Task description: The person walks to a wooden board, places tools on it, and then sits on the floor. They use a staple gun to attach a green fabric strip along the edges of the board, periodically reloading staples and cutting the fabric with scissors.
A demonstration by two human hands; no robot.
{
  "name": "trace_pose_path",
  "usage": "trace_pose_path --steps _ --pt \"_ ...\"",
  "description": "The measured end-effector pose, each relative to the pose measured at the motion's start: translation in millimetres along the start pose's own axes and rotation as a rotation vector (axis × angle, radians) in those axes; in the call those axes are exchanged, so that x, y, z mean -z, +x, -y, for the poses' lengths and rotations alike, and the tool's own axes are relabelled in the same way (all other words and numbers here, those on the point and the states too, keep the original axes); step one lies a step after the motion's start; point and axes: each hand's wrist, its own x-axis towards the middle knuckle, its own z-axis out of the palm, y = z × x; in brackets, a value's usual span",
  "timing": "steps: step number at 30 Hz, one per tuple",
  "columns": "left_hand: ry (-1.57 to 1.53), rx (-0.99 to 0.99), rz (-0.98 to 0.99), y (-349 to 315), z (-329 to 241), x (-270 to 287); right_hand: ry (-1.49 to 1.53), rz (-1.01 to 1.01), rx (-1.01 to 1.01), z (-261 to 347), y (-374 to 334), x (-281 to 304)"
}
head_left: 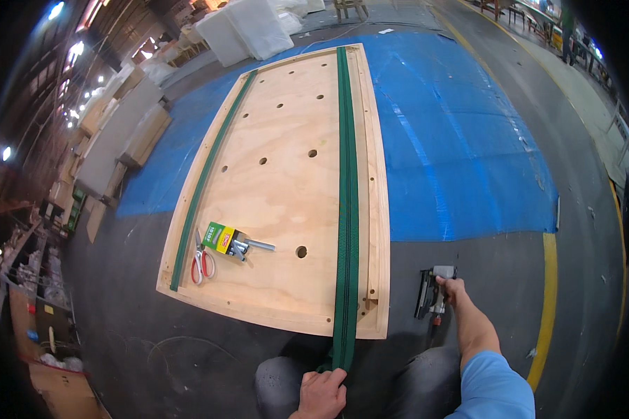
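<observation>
My left hand [321,392] is closed on the near end of a green webbing strap [346,209] with dark stripes. The strap runs lengthwise over a wooden panel [272,188] with round holes and a raised border. Off the panel's near right corner, my right hand [451,288] grips a pneumatic staple gun [433,292] above the dark floor. A second green strap [213,174] lies along the panel's left side. Red-handled scissors [202,265] rest near the left corner, beside a green and yellow box [223,240] with strips of staples [258,244] next to it.
Blue sheeting [454,146] spreads on the floor under and beyond the panel. Yellow lines [549,314] mark the floor at right. Wrapped white blocks [248,31] stand at the far end. Boards and furniture parts [129,119] stack at left. A person [567,35] stands far right.
</observation>
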Motion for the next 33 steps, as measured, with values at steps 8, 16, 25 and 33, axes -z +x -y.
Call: trace_pose_path --steps 8,16,25,33 --pt "-0.031 -0.033 -0.032 -1.2 -28.4 32.2 -0.726 -0.237 0.100 2.6 -14.9 3.4" --pt "-0.105 -0.086 0.024 -22.0 -18.9 43.2 -0.143 0.296 0.713 109.8 -148.7 -57.3" --pt "-0.335 -0.335 0.354 -79.7 -3.6 41.4 -0.291 0.521 0.349 172.4 -299.7 -137.1" --pt "-0.380 -0.377 0.815 -113.3 22.9 38.8 0.161 0.547 0.120 161.3 -313.9 -224.4"
